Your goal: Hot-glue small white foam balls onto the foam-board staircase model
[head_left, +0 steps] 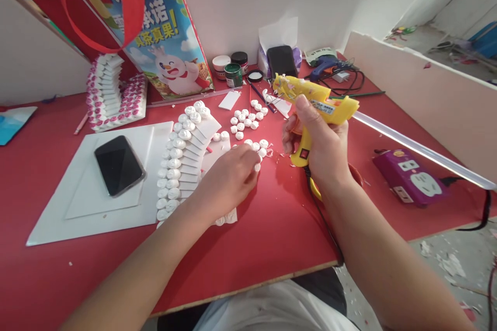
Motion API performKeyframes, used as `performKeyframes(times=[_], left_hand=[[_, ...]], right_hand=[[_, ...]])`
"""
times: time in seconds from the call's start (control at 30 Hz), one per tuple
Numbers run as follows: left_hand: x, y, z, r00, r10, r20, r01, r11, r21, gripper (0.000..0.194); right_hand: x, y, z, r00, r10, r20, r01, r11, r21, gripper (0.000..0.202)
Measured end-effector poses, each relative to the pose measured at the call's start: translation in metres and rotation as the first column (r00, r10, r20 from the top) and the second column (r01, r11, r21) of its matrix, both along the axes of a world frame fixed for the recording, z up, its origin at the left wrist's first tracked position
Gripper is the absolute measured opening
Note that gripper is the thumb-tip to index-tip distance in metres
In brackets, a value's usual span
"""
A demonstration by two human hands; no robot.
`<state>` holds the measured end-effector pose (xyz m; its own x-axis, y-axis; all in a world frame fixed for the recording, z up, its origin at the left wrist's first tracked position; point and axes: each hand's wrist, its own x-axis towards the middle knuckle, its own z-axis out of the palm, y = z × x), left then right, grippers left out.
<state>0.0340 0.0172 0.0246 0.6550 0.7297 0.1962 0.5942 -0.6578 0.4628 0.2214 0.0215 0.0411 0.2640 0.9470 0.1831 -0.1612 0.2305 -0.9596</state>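
Observation:
My right hand [324,142] is wrapped round the handle of a yellow hot glue gun [306,94], held up above the table with its nozzle towards the left. My left hand [236,170] has its fingers curled together beside a small group of white rosettes [263,144]; what lies between the fingertips is hidden. Left of that hand stands a curved white piece [188,165] with ribbed steps and rows of white rosettes along its outer edge. More loose rosettes [244,118] lie just beyond the left hand.
A black phone [119,165] rests on white boards [50,220] at the left. Behind are a pink-and-white rosette piece [116,103], a printed bag [174,57] and paint jars [233,75]. A lit lamp bar [423,150] and a purple power socket [409,176] lie at the right.

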Motion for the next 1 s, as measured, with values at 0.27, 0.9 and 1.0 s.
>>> performKeyframes(times=[0.27,0.9,1.0], left_hand=[[-0.033,-0.01,-0.001,0.527,0.504,0.684,-0.08,0.831,-0.551,0.023],[-0.042,-0.008,0.006,0.149,0.824,0.547,0.501,0.414,-0.76,0.022],[-0.042,-0.008,0.004,0.164,0.761,0.627,0.378,0.539,-0.753,0.021]], right_hand=[[-0.001,-0.004,0.003,0.981,0.194,-0.014,-0.194,0.98,-0.047,0.029],[-0.003,-0.002,-0.002,0.943,0.333,0.009,-0.33,0.939,-0.094,0.031],[-0.002,-0.002,-0.003,0.938,0.345,0.024,-0.342,0.935,-0.096,0.031]])
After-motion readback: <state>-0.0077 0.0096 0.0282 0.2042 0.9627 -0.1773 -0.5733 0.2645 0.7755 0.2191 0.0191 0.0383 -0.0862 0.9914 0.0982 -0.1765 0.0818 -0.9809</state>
